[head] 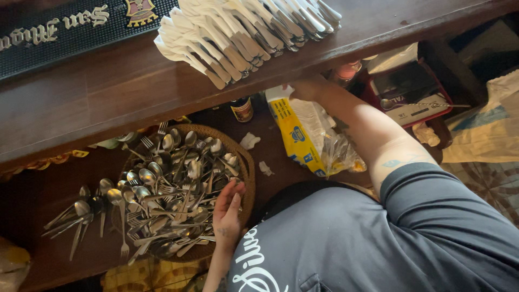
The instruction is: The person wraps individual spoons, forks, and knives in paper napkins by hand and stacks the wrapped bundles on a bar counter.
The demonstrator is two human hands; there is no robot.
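Head view looking down under a dark wooden counter [124, 81]. Left hand [228, 211] is resting at the right rim of a round wicker basket [246, 167], lower middle of the frame, fingers loosely extended and slightly spread, touching the pile of spoons and forks [173, 189] heaped in the basket; not gripping anything. More loose spoons [81, 213] are lying just outside the basket at lower left, on the lower shelf. Right hand [304, 89] is reaching up and away toward the upper middle of the frame, just under the counter edge, touching the top of a clear plastic bag with a yellow and blue label [300, 135]; its fingers are mostly hidden by the counter edge and bag, so cannot tell if they are closing on it. Bag is lying to the right of the basket, cutlery showing through its lower end. Rows of napkin-wrapped cutlery rolls [243, 35] are lying stacked on the countertop at top centre, beside a black rubber bar mat [65, 27] at upper left. Small dark bottle [241, 110] is standing between basket and bag. Red box [411, 97] with a long spoon on it is sitting at upper right. Grey sleeve [432, 200] is filling the lower right.
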